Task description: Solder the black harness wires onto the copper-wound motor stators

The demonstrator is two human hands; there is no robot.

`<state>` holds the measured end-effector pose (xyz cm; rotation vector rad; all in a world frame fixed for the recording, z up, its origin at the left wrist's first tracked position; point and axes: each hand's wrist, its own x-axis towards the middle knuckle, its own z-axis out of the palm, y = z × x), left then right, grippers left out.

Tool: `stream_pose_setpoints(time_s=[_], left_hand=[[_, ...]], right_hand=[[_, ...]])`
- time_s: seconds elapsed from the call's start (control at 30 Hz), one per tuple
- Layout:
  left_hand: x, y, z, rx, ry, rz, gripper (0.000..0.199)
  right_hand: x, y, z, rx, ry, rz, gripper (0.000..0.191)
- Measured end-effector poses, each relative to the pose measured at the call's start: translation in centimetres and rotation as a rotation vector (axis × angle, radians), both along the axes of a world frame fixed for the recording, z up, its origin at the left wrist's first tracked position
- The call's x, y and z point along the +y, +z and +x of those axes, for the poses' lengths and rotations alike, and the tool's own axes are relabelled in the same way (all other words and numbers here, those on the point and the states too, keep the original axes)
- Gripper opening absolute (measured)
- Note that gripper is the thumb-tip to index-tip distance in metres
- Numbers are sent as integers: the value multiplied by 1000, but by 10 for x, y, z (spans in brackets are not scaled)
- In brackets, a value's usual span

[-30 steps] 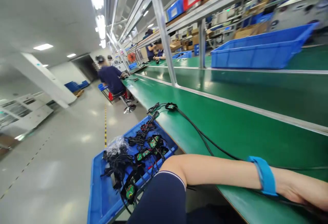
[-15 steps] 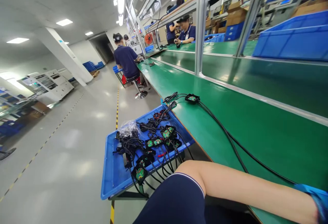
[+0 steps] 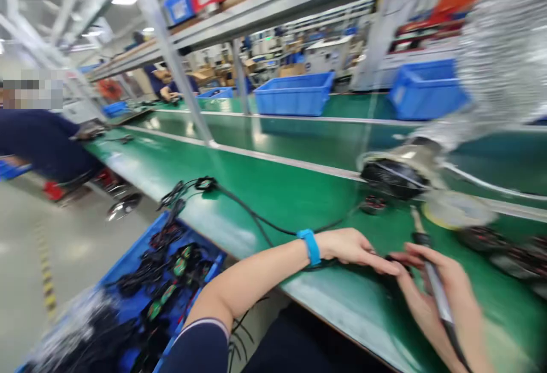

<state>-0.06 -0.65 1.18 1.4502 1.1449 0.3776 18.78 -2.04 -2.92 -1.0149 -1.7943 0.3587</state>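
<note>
My right hand (image 3: 448,299) is closed around a soldering iron (image 3: 435,282), its pale tip pointing up and away. My left hand (image 3: 348,248), below a blue wristband (image 3: 310,246), reaches across the bench with its fingers together. Its fingertips meet those of my right hand over a small dark part (image 3: 399,273), too blurred to name. Black cables (image 3: 260,213) run along the bench from a small black housing (image 3: 205,184) toward my left hand. Beyond my hands lies a small round dark piece (image 3: 373,205).
A blue tray (image 3: 128,256) of cabled black housings with green boards stands at the bench's left edge. A silvery flexible duct (image 3: 504,60) hangs at right above a dark round nozzle (image 3: 395,176). Blue bins (image 3: 294,94) stand behind. A co-worker (image 3: 43,139) sits at far left.
My view has swung right from the aisle to the bench. Both hands, the soldering iron and the duct now show; earlier only my left arm and wristband were in view.
</note>
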Motion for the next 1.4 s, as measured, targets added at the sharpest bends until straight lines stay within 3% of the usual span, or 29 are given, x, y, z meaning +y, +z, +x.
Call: stream_pose_setpoints(time_s=[0.1,0.27,0.37,0.63,0.73,0.83,1.0,1.13,1.23,1.27,1.33,1.4], left_hand=[[0,-6,3,-36,66,17,54],[0,-2,4,-155,43,-247,46],[1,1,-1,-188,23,-321,46],[-4,-8,-18,-224,68,-250,53],[-3,-5,-17,-217,131,-231,51],[10,5,-10,-160,171,-120,42],[52,17,-1,48,256,91,22],[74,21,-8,108,447,269,18],[72,26,-9,126,652,477,29],[69,27,-8,141,668,568,31],[63,29,0,220,530,763,31],[59,27,12,382,237,902,38]], right_hand=[[-4,0,9,-23,0,46,31],[-9,1,6,14,30,20,26],[-11,1,7,31,50,13,27],[-15,-3,8,63,52,-26,30],[-17,-2,7,82,26,-6,31],[-19,2,9,102,-40,56,32],[-21,7,13,134,-125,116,31],[-22,7,15,145,-131,129,31],[-23,9,15,165,-138,149,31],[-24,10,14,172,-141,155,31],[-24,11,14,179,-147,170,31],[-24,11,14,177,-162,184,30]])
